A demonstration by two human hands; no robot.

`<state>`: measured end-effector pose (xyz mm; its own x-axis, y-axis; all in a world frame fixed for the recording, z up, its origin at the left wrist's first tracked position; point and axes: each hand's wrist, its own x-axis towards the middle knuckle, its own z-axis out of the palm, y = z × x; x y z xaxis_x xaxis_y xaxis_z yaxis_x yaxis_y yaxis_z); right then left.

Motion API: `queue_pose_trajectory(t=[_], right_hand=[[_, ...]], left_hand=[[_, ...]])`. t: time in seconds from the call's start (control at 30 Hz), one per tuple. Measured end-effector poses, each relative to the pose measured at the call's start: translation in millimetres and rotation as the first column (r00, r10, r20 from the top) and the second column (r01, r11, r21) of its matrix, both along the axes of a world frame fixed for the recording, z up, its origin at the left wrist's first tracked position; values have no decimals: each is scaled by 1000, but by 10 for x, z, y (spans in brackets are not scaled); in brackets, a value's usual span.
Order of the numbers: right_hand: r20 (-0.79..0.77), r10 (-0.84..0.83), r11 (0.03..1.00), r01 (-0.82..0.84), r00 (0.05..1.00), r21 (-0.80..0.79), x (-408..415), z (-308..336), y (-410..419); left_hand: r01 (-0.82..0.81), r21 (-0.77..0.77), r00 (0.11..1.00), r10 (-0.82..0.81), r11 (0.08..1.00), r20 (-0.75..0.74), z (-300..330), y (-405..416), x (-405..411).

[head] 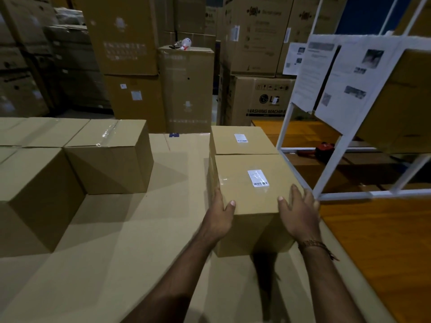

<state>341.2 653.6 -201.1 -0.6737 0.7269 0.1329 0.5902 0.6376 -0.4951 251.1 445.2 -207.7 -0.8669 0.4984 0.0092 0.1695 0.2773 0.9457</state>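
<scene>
Arms stretch forward from the near edge, with both of your hands set on one box (251,199); your left hand (219,207) lies against its left side, thumb over the top edge and fingers running down the side face; your right hand (299,214) covers the near right corner, thumb on the top, fingers straight and spread along the right edge; neither hand curls round anything, both press flat on the cardboard, so the box is clasped between them. A bracelet (312,244) sits on your right wrist.

The box stands right of centre on a cardboard layer (130,241), its far face against a second box (240,148); whether its base is fully down you cannot tell. It is taped shut and bears a white label (257,178); its contents are hidden; the second box is shut too. To the left stand bigger cartons (109,157), also sealed. Just right of your right hand stands a white rack (285,127); papers (345,78) hang on it; a carton (401,101) sits in its upper bay; a red tool (324,149) lies low behind its frame.
</scene>
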Motion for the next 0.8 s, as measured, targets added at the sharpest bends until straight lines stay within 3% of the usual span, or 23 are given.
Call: queue_pose_trajectory(t=[0.37,0.6,0.8], right_hand=[[-245,-7,978,-44,970,-203,164,87,-903],[-233,5,988,-41,972,-147,164,196,-1673],[-248,69,974,-119,966,-193,326,217,-2503]], left_hand=[[-55,10,995,53,998,88,36,-1057,78],[-93,74,972,75,993,224,228,-2183,116],[-110,82,954,82,991,289,346,-3206,284]])
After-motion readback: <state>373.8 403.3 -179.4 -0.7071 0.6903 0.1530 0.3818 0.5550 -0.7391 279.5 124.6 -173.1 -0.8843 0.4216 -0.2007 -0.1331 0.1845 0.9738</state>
